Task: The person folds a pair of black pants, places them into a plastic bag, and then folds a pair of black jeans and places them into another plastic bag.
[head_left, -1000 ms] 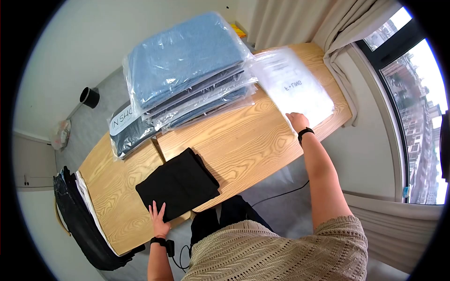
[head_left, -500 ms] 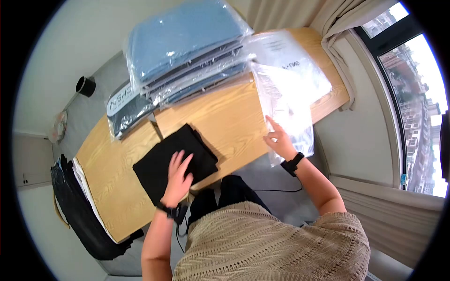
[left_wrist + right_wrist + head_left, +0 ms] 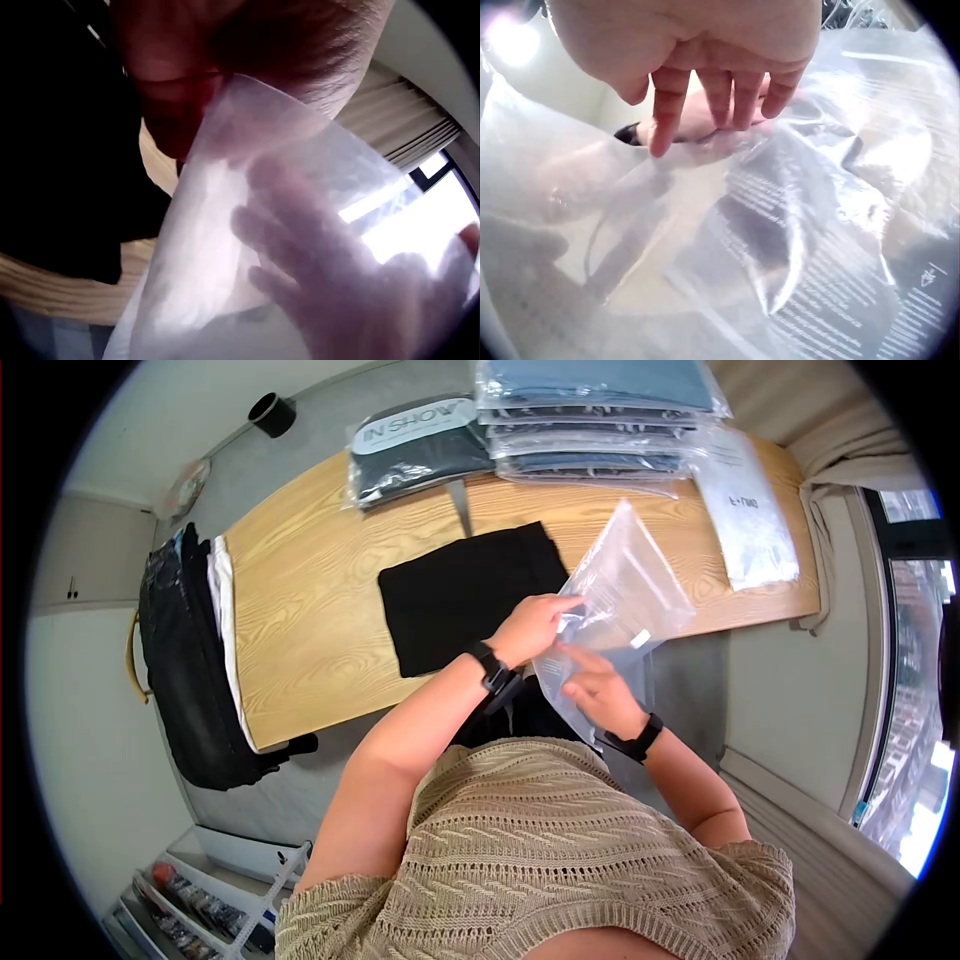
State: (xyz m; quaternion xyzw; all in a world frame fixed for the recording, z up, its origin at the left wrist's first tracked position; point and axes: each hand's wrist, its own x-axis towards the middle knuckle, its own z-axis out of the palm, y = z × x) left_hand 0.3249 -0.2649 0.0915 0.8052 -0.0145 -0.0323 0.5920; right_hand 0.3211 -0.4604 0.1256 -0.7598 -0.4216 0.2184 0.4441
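A clear plastic bag with printed text hangs in front of the body, overlapping the table's front edge. My left hand pinches its edge between thumb and fingers; the left wrist view shows the bag's corner at those fingertips. Just below, my right hand lies against the plastic with its fingers extended. Through the film, the left wrist view shows the right hand's spread fingers. Left of the bag, a folded black garment lies flat on the wooden table, partly covered by the left hand.
Bagged folded clothes are stacked at the back, next to a dark bagged garment with a white label. More clear bags lie at the right end. Jeans hang over the left edge. A curtain and window are at right.
My right hand has drawn one clear bag off the pile toward my body. The left hand has left the black garment and moved right to grip the bag's edge. The head view has turned left.
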